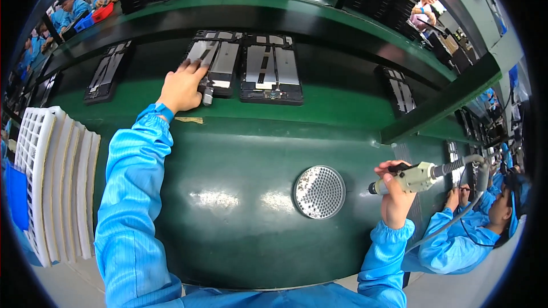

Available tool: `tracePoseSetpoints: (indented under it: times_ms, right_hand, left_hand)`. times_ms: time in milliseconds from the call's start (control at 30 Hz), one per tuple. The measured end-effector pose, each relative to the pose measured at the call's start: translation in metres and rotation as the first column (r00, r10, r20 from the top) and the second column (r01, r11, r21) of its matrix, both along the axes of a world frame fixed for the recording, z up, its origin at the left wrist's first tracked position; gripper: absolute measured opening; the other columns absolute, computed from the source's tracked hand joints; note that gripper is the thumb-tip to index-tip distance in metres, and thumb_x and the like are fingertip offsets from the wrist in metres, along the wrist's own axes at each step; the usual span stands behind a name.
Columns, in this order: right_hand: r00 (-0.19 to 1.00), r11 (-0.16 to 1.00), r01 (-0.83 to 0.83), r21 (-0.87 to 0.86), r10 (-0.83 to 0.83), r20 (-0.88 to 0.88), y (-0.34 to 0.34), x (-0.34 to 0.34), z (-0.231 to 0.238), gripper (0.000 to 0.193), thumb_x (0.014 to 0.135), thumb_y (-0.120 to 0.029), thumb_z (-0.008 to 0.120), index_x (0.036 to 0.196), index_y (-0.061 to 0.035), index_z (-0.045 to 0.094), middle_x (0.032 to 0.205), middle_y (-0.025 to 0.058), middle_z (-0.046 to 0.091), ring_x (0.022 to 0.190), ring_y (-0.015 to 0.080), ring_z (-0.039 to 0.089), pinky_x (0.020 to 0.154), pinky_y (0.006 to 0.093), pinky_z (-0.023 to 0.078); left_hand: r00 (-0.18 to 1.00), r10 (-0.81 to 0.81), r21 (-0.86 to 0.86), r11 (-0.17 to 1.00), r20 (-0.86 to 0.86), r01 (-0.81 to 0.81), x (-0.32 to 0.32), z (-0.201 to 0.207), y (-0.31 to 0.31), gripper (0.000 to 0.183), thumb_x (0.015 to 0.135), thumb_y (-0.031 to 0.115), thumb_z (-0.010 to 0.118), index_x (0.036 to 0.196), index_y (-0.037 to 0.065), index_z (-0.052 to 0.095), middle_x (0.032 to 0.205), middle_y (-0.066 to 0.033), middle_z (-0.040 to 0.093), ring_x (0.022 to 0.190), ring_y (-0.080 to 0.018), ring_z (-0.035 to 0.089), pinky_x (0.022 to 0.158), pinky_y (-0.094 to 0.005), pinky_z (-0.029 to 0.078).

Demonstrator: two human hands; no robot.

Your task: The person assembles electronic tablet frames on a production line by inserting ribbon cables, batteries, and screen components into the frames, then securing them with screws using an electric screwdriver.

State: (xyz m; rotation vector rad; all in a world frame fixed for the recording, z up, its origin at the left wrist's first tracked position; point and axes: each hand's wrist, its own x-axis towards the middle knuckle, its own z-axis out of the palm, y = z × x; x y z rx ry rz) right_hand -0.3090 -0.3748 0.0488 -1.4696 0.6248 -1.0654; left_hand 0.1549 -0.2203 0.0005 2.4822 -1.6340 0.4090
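My left hand (181, 88) reaches to the far strip of the bench. Its fingers lie spread and slightly blurred over the left side of an opened tablet (227, 60), with the thumb beside a small grey piece (208, 97) at the near edge. Another opened tablet (271, 74) lies just to the right, its inner parts showing. In my right hand (395, 197) is a pale green electric screwdriver (415, 178), held sideways above the bench with its dark tip toward the left. A round metal dish (319, 192) with a hole-patterned top and small bits on it sits left of the screwdriver.
Stacked white grid trays (54, 188) stand at the left edge. More opened tablets lie at far left (108, 71) and far right (398, 91). A green post (442, 100) slants across the right; a shelf (257, 8) spans the back. A co-worker (465, 231) sits at right.
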Motion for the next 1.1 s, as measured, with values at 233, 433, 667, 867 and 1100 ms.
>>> tracePoseSetpoints:
  times_ms: [233,433,667,867,1100]
  right_hand:
    - [0.991,0.995,0.085,0.059,-0.079,-0.105,0.011,-0.001,0.002,0.033,0.08,0.002,0.061,0.112,-0.0001,0.052,0.086,0.0062,0.058,0.073,0.018,0.06,0.071,0.0326,0.05]
    - [0.997,0.996,-0.078,0.047,0.076,0.031,0.011,-0.007,-0.002,0.048,0.078,-0.013,0.065,0.12,0.0024,0.047,0.08,0.0055,0.056,0.073,0.0165,0.056,0.079,0.0363,0.047]
    - [0.99,0.989,-0.141,0.049,0.14,0.021,0.017,0.004,0.0,0.047,0.079,-0.014,0.065,0.119,0.0032,0.048,0.08,0.0076,0.058,0.075,0.0168,0.056,0.08,0.0363,0.047]
    - [0.994,0.994,-0.11,0.01,0.11,-0.003,0.022,0.005,0.002,0.049,0.08,-0.014,0.065,0.122,0.0045,0.05,0.099,0.0167,0.061,0.086,0.0238,0.061,0.083,0.0367,0.047]
    - [0.988,0.988,-0.152,0.031,0.152,-0.004,0.019,-0.002,0.0,0.051,0.081,-0.017,0.066,0.123,0.0043,0.049,0.087,0.0144,0.063,0.079,0.0239,0.061,0.082,0.0399,0.049]
  left_hand:
    - [0.98,0.118,-0.28,0.957,0.157,-0.071,-0.03,-0.003,0.048,0.049,0.065,0.008,0.062,0.114,0.007,0.058,0.12,-0.0148,0.059,0.115,-0.0343,0.053,0.084,-0.0463,0.048]
    - [0.996,-0.02,-0.472,0.879,0.087,0.059,-0.147,0.05,0.131,0.052,0.057,-0.002,0.059,0.11,-0.001,0.058,0.107,-0.0206,0.063,0.101,-0.0401,0.06,0.081,-0.0452,0.05]
    - [0.989,-0.109,-0.115,0.986,0.102,0.12,-0.286,0.028,0.159,0.044,0.07,0.007,0.061,0.113,-0.002,0.058,0.116,-0.0269,0.057,0.11,-0.0451,0.054,0.089,-0.0543,0.044]
    - [0.957,-0.262,0.047,0.962,-0.122,0.269,-0.277,0.032,0.139,0.042,0.07,0.01,0.063,0.111,-0.002,0.059,0.12,-0.0204,0.053,0.117,-0.0372,0.048,0.1,-0.0581,0.033]
    - [0.539,-0.81,0.028,0.548,-0.23,0.836,-0.261,0.041,0.117,0.02,0.071,0.01,0.063,0.089,0.003,0.065,0.102,-0.011,0.06,0.102,-0.0268,0.056,0.094,-0.0388,0.045]
